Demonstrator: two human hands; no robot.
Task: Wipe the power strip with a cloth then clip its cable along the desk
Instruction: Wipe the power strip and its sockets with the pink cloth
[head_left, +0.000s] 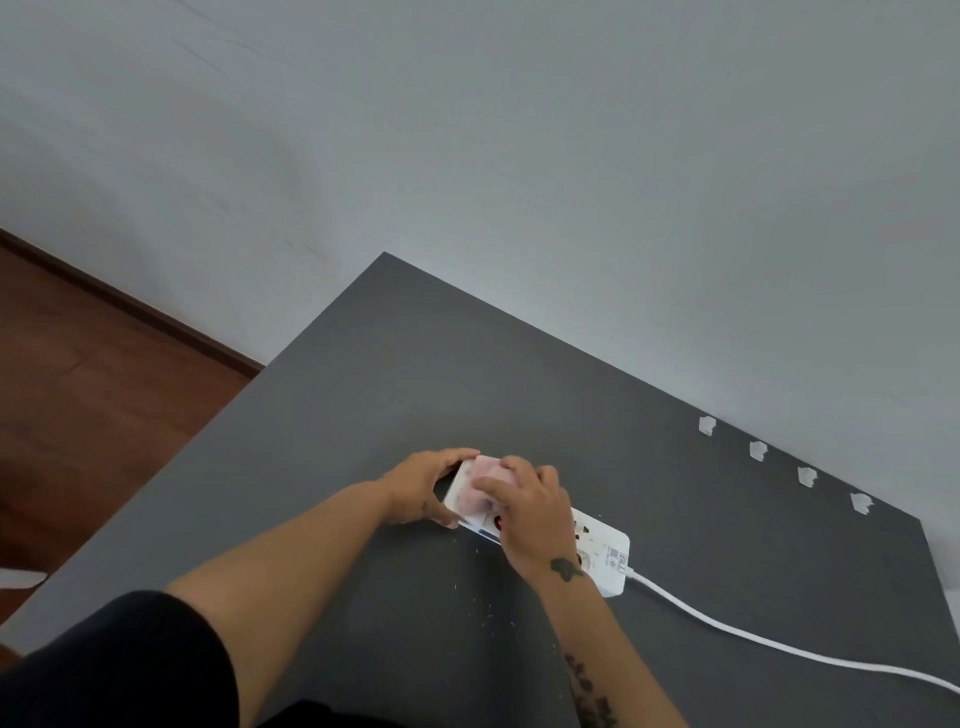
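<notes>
Head camera gives me the power strip (605, 548) toward 5 o'clock of frame centre, lying flat on the desk (415, 364), but its middle is hidden under the right hand (530, 512) and its label is too small for me to read. Only a pink edge of the cloth (485, 473) shows, since the right fingers curl over it and press it onto the strip. The left hand (423, 486) grips the strip's far end, thumb on the near side and fingers wrapped round the far side. The white cable (727, 626) leaves the strip's near end and runs out of view at 4 o'clock. Both forearms are cut off at 6 o'clock, beside a black sleeve (104, 665). The desk is dark grey, with pale specks (483, 605) near the strip and four white clips (757, 450) in a row at 3 o'clock along its back edge. A grey wall (519, 130) fills 12 o'clock, with reddish wood floor (78, 389) at 9 o'clock.
</notes>
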